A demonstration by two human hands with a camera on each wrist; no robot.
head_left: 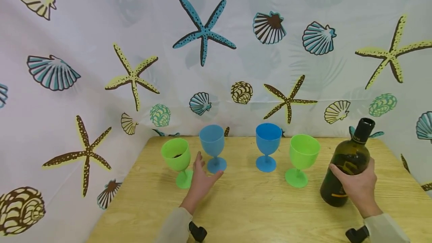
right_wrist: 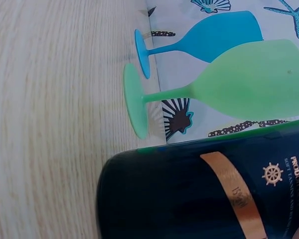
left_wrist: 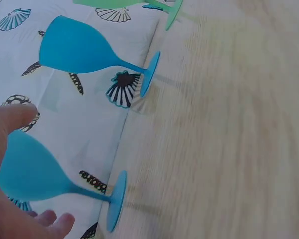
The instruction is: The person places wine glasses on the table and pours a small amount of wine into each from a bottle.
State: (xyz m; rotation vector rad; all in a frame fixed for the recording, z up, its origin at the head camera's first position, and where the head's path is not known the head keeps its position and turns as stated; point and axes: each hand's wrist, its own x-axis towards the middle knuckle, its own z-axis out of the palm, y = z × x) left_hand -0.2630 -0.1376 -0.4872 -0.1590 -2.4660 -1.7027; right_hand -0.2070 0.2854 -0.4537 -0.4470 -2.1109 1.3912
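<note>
In the head view my right hand point(head_left: 359, 186) grips a dark wine bottle point(head_left: 347, 164) round its body, at the right of the table. The bottle is uncapped, with its neck up; an orange band point(right_wrist: 234, 194) crosses its label in the right wrist view. My left hand point(head_left: 202, 179) reaches in, thumb and fingers spread, in front of the left blue goblet point(head_left: 212, 140) and beside the left green goblet point(head_left: 176, 155). Something dark shows inside that green goblet. Next to the bottle stands the right green goblet point(head_left: 305, 151), with the right blue goblet point(head_left: 268, 138) left of it.
The goblets stand upright along the back of the wooden table point(head_left: 246, 213). Behind them hangs a white cloth point(head_left: 229, 66) printed with starfish and shells, which also runs down both sides.
</note>
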